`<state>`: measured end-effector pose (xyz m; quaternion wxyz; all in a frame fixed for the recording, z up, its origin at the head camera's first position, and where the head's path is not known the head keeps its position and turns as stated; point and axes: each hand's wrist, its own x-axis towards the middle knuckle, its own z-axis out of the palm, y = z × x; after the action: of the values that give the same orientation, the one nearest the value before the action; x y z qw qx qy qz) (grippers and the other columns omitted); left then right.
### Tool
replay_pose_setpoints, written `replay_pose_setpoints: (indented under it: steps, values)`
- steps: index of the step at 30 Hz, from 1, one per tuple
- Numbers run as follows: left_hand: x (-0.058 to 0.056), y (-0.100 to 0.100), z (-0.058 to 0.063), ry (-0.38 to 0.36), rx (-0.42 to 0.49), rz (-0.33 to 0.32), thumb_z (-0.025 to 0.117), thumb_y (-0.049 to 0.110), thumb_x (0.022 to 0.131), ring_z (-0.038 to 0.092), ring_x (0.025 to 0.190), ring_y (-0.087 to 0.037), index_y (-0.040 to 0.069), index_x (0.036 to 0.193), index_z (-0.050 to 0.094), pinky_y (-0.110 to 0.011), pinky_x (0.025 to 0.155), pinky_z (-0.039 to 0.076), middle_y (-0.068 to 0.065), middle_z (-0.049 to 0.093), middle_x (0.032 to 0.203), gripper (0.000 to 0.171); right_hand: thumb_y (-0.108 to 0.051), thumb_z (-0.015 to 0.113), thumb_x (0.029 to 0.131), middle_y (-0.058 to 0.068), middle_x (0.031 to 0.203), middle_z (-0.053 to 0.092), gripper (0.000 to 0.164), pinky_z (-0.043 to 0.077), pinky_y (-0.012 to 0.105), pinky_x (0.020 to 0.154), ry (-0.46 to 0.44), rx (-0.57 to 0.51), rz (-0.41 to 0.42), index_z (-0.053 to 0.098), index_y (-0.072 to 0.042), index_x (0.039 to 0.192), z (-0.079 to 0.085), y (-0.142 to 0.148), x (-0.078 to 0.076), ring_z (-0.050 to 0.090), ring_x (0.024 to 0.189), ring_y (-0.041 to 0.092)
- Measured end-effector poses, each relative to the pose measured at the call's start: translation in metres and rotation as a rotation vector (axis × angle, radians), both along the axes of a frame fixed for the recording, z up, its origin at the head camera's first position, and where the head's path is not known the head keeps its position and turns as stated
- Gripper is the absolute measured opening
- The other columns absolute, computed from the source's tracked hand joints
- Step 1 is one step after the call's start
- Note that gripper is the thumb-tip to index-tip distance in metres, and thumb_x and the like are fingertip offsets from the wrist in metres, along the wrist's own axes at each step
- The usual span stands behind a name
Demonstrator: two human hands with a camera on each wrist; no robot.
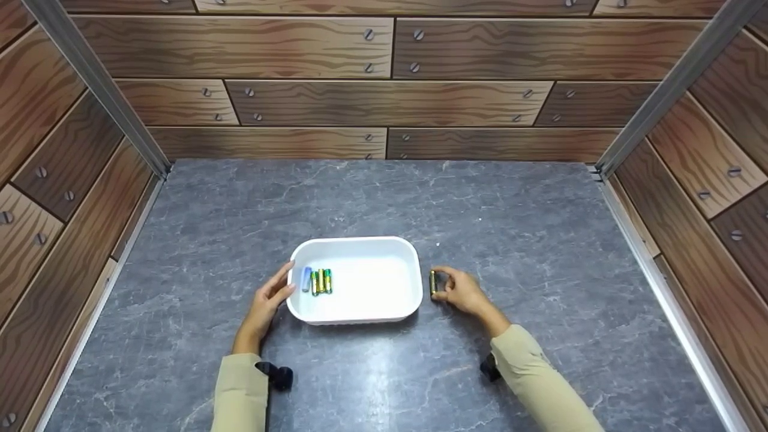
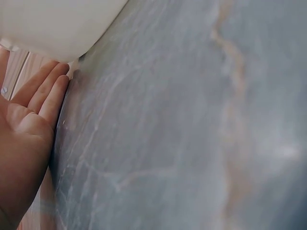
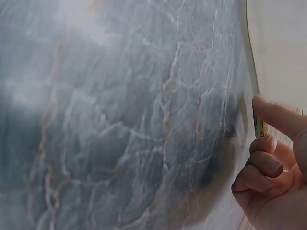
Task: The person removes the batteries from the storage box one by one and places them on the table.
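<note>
A white plastic bin point(image 1: 375, 294) lies on the table, and in its left end a blue battery point(image 1: 306, 279) sits beside three green-and-gold batteries point(image 1: 321, 281). My left hand point(image 1: 266, 305) is at the bin's left side, its fingers extended along the wall; in the left wrist view the fingers point(image 2: 45, 88) reach up beside the bin point(image 2: 57, 24). Just right of the bin, my right hand point(image 1: 463, 292) pinches a dark-and-gold battery point(image 1: 433, 284) by its ends between thumb and finger. In the right wrist view that battery point(image 3: 260, 125) is partly hidden by the hand.
The grey marbled tabletop point(image 1: 540, 240) surrounds the bin. Wood-patterned walls point(image 1: 312, 102) with metal corner posts point(image 1: 114, 102) close off the back and both sides. Small white specks point(image 1: 438, 244) lie to the right of the bin.
</note>
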<state>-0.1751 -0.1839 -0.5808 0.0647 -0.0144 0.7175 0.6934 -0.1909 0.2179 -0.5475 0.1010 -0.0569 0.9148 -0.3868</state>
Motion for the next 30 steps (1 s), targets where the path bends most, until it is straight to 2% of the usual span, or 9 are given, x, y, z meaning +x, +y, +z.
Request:
replay_pose_setpoints:
  steps: [11,16,19,24,30]
  values:
    - [0.000,0.002,0.002,0.006,0.010,-0.018,0.054,0.009,0.097,0.033,0.145,-0.030,0.009,0.148,0.038,-0.006,0.096,0.037,-0.014,0.035,0.156,0.053,-0.003,0.079,0.073,-0.005,0.063,0.046,0.061,0.034,0.017,0.051,-0.036,-0.024,-0.010,0.056,0.002,0.130,-0.007,0.001,-0.001,0.041,0.056,0.007]
    - [0.000,0.003,0.003,0.027,-0.006,-0.018,0.055,0.008,0.097,0.035,0.143,-0.030,0.007,0.147,0.039,-0.006,0.097,0.037,-0.015,0.037,0.154,0.053,-0.002,0.079,0.072,-0.005,0.062,0.046,0.063,0.035,0.017,0.050,-0.028,-0.030,-0.008,0.055,0.002,0.130,-0.006,0.001,-0.002,0.042,0.056,0.007]
    - [0.001,0.005,0.002,0.048,-0.004,-0.022,0.056,0.007,0.096,0.042,0.139,-0.029,0.006,0.146,0.040,-0.009,0.097,0.040,-0.018,0.041,0.151,0.053,-0.002,0.079,0.072,-0.005,0.062,0.045,0.063,0.034,0.017,0.050,-0.028,-0.042,-0.003,0.054,0.002,0.130,-0.006,0.001,-0.002,0.041,0.055,0.007]
    - [0.000,0.008,0.002,0.089,0.011,-0.033,0.058,0.004,0.094,0.054,0.126,-0.013,0.003,0.144,0.042,-0.011,0.096,0.044,-0.023,0.046,0.146,0.053,-0.001,0.078,0.073,-0.006,0.060,0.043,0.063,0.033,0.017,0.050,-0.023,-0.071,0.021,0.052,0.005,0.131,-0.003,0.004,-0.002,0.040,0.053,0.006]
    - [0.001,0.010,0.001,0.105,0.019,-0.036,0.058,0.005,0.094,0.056,0.118,0.000,0.002,0.144,0.042,-0.011,0.095,0.044,-0.024,0.045,0.146,0.052,-0.003,0.079,0.075,-0.009,0.058,0.040,0.064,0.032,0.017,0.051,0.002,-0.076,0.044,0.051,0.005,0.132,0.008,0.004,0.001,0.038,0.051,0.002]
